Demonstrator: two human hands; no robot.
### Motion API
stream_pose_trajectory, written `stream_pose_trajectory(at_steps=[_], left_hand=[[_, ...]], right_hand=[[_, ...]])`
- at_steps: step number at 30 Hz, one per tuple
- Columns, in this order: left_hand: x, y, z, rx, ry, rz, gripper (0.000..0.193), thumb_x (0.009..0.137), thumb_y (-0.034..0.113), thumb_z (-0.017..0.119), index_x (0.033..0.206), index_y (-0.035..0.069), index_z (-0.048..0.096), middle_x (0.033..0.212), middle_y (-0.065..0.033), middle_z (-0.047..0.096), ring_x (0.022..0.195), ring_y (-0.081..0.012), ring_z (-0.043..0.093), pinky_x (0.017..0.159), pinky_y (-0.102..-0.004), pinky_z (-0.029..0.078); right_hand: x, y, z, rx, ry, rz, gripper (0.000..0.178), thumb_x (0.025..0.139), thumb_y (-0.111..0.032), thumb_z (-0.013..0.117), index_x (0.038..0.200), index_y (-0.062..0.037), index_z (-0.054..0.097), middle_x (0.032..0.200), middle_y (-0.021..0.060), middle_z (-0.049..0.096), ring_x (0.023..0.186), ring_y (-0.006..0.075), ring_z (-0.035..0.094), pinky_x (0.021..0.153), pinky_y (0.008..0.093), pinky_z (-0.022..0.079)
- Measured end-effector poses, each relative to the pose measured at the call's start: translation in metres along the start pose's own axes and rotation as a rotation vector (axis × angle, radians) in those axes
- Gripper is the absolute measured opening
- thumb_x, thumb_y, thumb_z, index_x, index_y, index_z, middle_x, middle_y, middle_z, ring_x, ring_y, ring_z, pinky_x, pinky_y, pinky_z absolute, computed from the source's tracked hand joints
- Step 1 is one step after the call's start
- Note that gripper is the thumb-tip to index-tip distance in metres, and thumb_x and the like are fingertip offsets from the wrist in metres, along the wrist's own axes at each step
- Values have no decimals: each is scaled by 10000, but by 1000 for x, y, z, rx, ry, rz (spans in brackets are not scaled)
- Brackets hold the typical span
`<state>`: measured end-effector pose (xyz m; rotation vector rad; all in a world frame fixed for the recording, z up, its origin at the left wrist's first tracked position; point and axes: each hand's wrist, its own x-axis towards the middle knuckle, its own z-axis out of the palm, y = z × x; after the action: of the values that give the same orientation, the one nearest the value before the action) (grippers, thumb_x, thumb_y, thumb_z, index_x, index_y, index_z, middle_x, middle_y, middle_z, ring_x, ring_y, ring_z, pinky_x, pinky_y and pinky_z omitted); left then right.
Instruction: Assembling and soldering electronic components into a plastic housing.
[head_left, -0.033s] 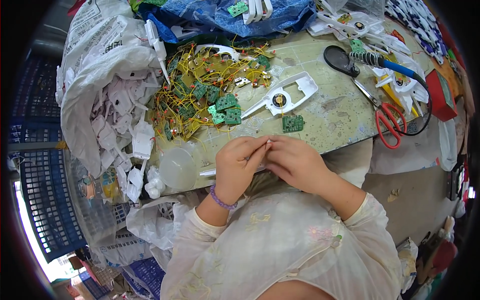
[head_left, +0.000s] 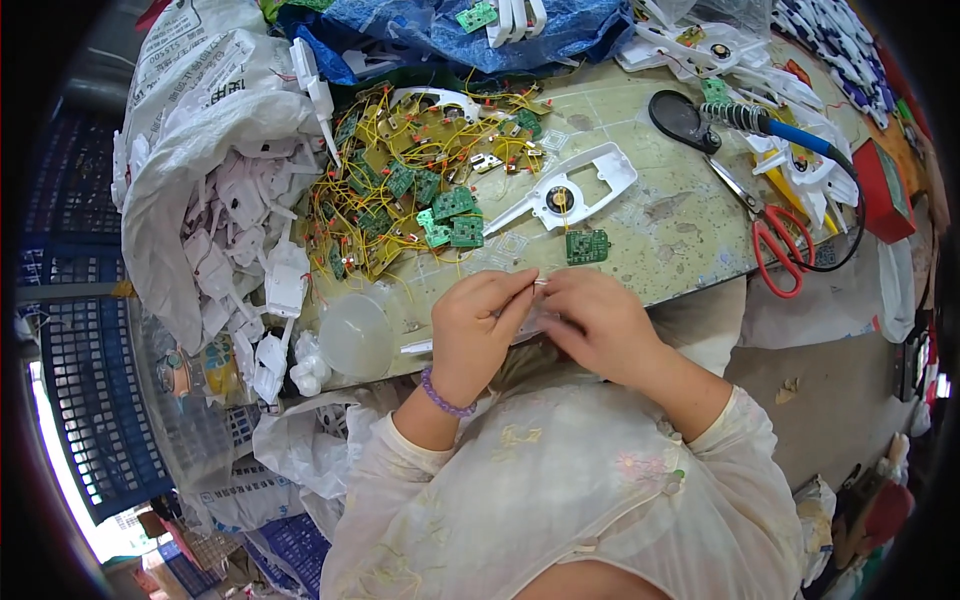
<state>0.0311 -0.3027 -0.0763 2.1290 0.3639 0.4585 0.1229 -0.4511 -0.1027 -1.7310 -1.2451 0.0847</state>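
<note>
My left hand [head_left: 478,318] and my right hand [head_left: 598,322] meet at the table's near edge. The left thumb and forefinger are pinched at a tiny white bit [head_left: 541,283], too small to name. My right fingertips are bent close against it, and the lower fingers are slightly blurred. A slim white plastic piece [head_left: 415,348] shows beside my left wrist; most of it is hidden behind the hand. Just beyond my hands lies a green circuit board [head_left: 587,246]. Behind that board is a white plastic housing [head_left: 608,180] with a round speaker [head_left: 560,200], and a yellow wire runs between them.
A heap of wired circuit boards [head_left: 400,185] covers the table's left part. Left of it, a white sack [head_left: 165,220] spills white housings. Red-handled scissors [head_left: 783,250] and a blue soldering iron [head_left: 800,136] lie at right. A clear round lid [head_left: 357,338] sits near my left hand.
My right fingers have shifted a little, and the lower ones have come slightly away from the left hand. My left hand stays nearly still.
</note>
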Motion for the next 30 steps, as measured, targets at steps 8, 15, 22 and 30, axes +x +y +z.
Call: stream_pose_trajectory(at_steps=[8, 15, 22, 30], left_hand=[[5, 2, 5, 148, 45, 56, 104, 756, 95, 722, 848, 52, 701, 734, -69, 644, 618, -215, 585, 580, -320, 449], [5, 3, 0, -36, -27, -19, 93, 783, 66, 712, 862, 21, 693, 732, -80, 626, 635, -178, 585, 590, -281, 459], [8, 3, 0, -112, -47, -88, 95, 801, 66, 693, 868, -1, 688, 758, -72, 636, 647, -133, 581, 589, -260, 463], [13, 0, 7, -36, -67, -80, 85, 786, 75, 684, 824, -1, 675, 724, -60, 618, 610, -130, 552, 564, -254, 441]], right_hand=[[10, -9, -5, -25, 235, 141, 206, 714, -140, 763, 817, -34, 620, 834, 101, 642, 790, 293, 603, 690, 375, 482], [9, 0, -4, 20, 229, 166, 103, 748, -80, 716, 802, -32, 642, 795, 84, 646, 774, 278, 602, 673, 368, 478], [8, 2, -4, 22, 203, 152, 89, 757, -76, 693, 830, -50, 649, 829, 73, 651, 802, 281, 600, 742, 401, 464], [4, 6, -22, -337, 231, 147, 326, 736, -141, 727, 1017, -49, 591, 1013, 110, 615, 935, 294, 567, 768, 395, 442]])
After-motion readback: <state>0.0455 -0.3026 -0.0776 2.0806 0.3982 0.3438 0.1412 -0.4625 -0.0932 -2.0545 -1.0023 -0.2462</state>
